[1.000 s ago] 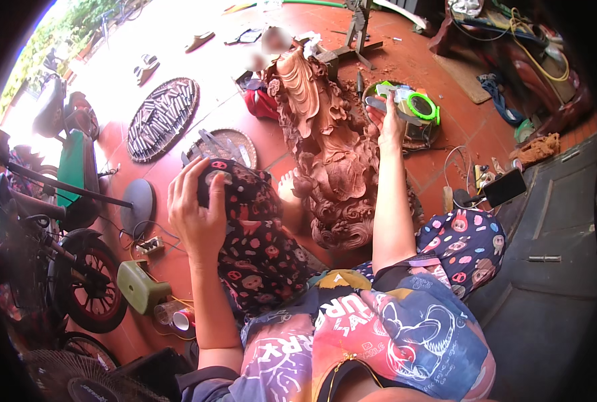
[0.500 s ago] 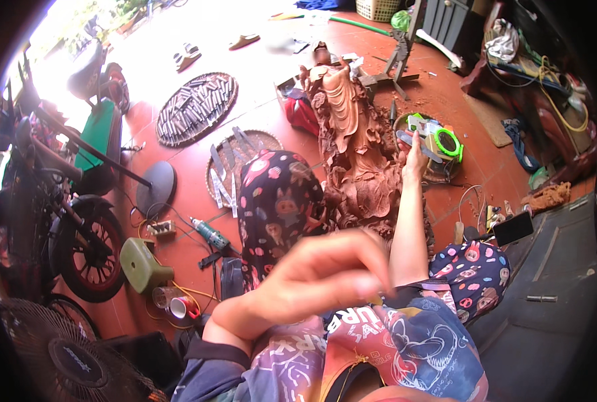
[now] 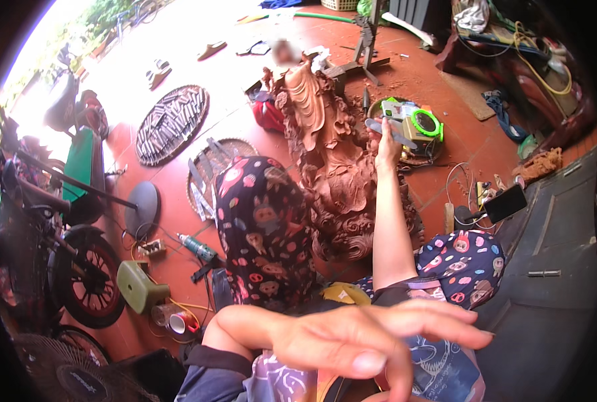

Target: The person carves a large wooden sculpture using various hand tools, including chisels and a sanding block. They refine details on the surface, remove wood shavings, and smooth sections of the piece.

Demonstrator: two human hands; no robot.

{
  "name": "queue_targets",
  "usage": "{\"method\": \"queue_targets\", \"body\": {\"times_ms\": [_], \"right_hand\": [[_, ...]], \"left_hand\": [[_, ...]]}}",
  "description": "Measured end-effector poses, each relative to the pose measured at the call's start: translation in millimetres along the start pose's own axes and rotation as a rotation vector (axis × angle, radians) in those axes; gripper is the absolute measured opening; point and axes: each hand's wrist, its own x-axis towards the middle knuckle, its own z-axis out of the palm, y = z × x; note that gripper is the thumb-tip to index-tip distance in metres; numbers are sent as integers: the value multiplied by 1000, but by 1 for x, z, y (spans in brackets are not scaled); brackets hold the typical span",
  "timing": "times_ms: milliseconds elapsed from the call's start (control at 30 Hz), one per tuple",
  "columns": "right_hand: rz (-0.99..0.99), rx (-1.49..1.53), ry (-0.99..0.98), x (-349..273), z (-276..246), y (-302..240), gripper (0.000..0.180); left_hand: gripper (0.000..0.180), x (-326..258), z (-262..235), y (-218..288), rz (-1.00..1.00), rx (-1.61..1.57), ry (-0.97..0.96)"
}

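A tall carved reddish-brown wooden statue point(image 3: 332, 181) of a robed figure lies stretched away from me between my knees. My right hand point(image 3: 387, 149) is closed around a thin grey flat strip point(image 3: 400, 137), whose ends stick out on both sides of the fingers; it is beside the statue's right side. My left hand point(image 3: 342, 338) hovers close in front of my chest, fingers apart, holding nothing. Whether the strip touches the wood, I cannot tell.
Left of the statue are a round tray of many short chisels point(image 3: 173, 124) and a woven tray with flat grey blades point(image 3: 211, 161). A green power drill point(image 3: 196, 246), a motorbike point(image 3: 87, 268) and a fan point(image 3: 77, 375) stand left. A green-rimmed clock-like object point(image 3: 427, 122) sits right.
My left hand has dropped lower and to the right, and its curled fingers have spread. The whole view has shifted, so the statue and my right hand appear further left. The strip stays in my right hand.
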Motion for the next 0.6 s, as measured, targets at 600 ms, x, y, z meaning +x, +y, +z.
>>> {"method": "queue_targets", "body": {"times_ms": [600], "right_hand": [[13, 8, -11, -13, 16, -3, 32]], "left_hand": [[84, 4, 51, -69, 465, -282, 54]]}}
